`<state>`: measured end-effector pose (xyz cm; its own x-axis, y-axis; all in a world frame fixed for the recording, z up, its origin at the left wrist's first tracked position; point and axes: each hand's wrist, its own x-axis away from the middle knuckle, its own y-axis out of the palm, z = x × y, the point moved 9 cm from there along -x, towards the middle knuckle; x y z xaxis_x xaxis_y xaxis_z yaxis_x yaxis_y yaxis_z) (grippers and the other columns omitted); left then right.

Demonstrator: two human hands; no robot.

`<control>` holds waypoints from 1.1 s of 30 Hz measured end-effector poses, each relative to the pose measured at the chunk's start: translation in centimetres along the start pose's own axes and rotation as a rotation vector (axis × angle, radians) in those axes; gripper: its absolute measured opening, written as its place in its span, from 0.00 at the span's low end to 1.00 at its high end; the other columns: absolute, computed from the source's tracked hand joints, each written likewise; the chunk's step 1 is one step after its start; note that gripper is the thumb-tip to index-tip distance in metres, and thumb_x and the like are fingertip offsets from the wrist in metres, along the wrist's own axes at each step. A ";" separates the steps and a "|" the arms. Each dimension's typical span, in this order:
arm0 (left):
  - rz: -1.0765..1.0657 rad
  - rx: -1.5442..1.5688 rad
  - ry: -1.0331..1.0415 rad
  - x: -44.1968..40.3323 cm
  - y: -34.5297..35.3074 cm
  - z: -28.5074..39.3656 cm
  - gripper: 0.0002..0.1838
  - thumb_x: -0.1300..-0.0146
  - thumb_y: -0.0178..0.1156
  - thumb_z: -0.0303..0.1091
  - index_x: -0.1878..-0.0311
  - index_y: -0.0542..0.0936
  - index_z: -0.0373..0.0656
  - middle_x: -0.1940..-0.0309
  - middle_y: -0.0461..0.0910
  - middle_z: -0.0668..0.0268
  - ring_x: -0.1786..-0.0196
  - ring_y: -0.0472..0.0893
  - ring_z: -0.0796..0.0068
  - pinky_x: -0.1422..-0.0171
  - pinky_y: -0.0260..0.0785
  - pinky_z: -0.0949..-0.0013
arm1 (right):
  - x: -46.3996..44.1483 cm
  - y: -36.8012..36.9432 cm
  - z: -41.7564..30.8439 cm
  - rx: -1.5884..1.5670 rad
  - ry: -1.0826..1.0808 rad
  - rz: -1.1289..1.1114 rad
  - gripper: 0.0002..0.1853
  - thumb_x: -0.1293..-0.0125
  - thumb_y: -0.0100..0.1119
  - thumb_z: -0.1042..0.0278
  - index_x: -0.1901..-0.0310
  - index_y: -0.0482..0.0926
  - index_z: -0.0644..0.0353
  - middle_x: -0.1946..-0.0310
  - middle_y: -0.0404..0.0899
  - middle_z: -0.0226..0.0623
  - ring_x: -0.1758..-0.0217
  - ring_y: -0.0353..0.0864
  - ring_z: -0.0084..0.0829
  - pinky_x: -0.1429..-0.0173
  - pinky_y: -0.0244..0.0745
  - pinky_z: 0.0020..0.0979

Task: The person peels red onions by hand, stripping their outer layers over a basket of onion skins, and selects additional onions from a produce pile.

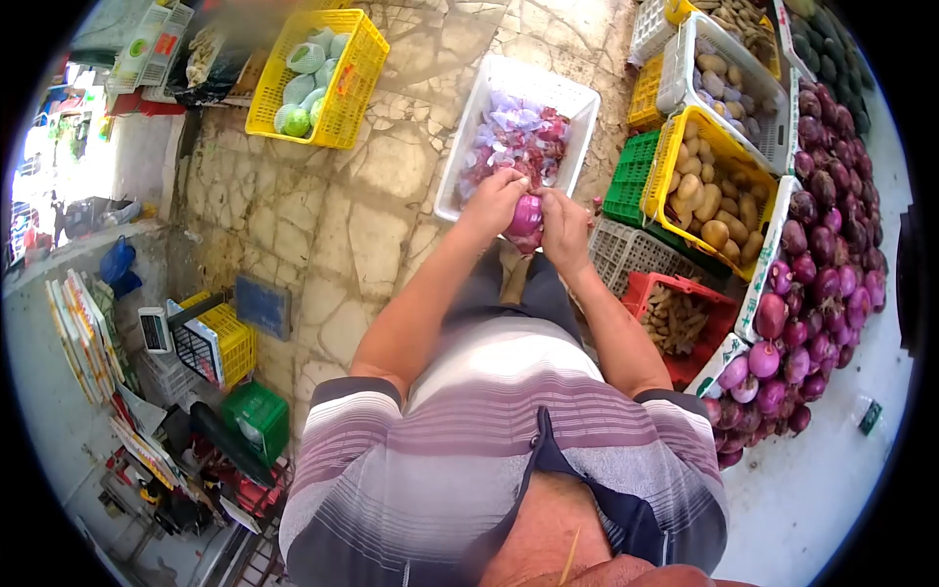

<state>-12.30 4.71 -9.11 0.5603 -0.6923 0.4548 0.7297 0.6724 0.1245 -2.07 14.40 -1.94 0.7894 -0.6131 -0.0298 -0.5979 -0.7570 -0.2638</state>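
A large red onion [525,221] is held between my two hands, above the near edge of a white crate [449,186]. My left hand [495,203] has its fingers closed on the onion's left and upper side. On the other side, my right hand [565,227] pinches the onion near its top with thumb and fingers. Loose purple and red onion skins [523,132] lie in the white crate just beyond my hands.
Yellow crates hold potatoes [714,196] and net-wrapped green produce [308,78]. A red crate [696,370] contains ginger-like roots. Red onions [822,254] are piled along the right. A green basket [259,421] stands at lower left on the stone-patterned floor [362,235].
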 end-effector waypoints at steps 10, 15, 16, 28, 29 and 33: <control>-0.168 -0.315 0.447 3.6 2.7 4.9 0.20 0.24 0.56 0.35 0.34 0.77 0.37 0.38 0.79 0.55 0.33 0.76 0.62 0.26 0.65 0.65 | 0.2 0.1 10.0 -0.538 0.754 0.067 0.14 0.22 0.50 0.61 0.54 0.81 0.62 0.62 0.80 0.33 0.62 0.77 0.25 0.55 0.74 0.27; -0.045 -0.004 0.202 0.6 0.3 1.2 0.19 0.20 0.51 0.39 0.40 0.81 0.35 0.48 0.84 0.61 0.44 0.80 0.72 0.35 0.71 0.69 | 0.5 2.0 9.7 -0.663 0.723 -0.062 0.16 0.21 0.50 0.60 0.45 0.80 0.61 0.57 0.82 0.33 0.54 0.79 0.25 0.53 0.78 0.28; -0.019 0.100 0.179 0.2 0.2 0.6 0.19 0.20 0.52 0.39 0.42 0.82 0.33 0.52 0.85 0.62 0.47 0.81 0.73 0.38 0.72 0.69 | 0.4 1.8 9.5 -0.659 0.650 -0.077 0.17 0.21 0.51 0.60 0.43 0.80 0.61 0.56 0.82 0.34 0.54 0.79 0.25 0.53 0.78 0.28; -0.113 0.421 -0.013 0.1 2.1 -0.4 0.18 0.19 0.52 0.42 0.44 0.81 0.36 0.52 0.85 0.65 0.51 0.82 0.78 0.43 0.75 0.72 | 3.5 -2.1 2.8 -0.405 0.204 -0.177 0.28 0.28 0.63 0.73 0.27 0.72 0.59 0.25 0.68 0.36 0.34 0.75 0.28 0.36 0.77 0.30; -0.098 0.406 0.001 0.5 2.5 0.6 0.18 0.19 0.52 0.42 0.45 0.81 0.36 0.54 0.85 0.65 0.52 0.82 0.79 0.44 0.74 0.73 | 3.9 -2.6 2.4 -0.463 0.182 -0.072 0.26 0.28 0.62 0.77 0.30 0.73 0.62 0.27 0.71 0.38 0.36 0.78 0.29 0.37 0.79 0.30; -0.103 0.405 0.000 0.7 3.5 1.3 0.16 0.20 0.53 0.41 0.46 0.81 0.38 0.53 0.84 0.66 0.51 0.81 0.79 0.43 0.74 0.73 | 6.7 -3.5 5.1 -0.944 0.395 0.223 0.22 0.27 0.62 0.74 0.34 0.73 0.63 0.37 0.79 0.37 0.41 0.83 0.31 0.38 0.82 0.38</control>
<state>-9.92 6.94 -7.20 0.4922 -0.7612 0.4221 0.5687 0.6484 0.5061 6.03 14.09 -6.18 0.6476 -0.6624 0.3766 -0.7245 -0.3823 0.5735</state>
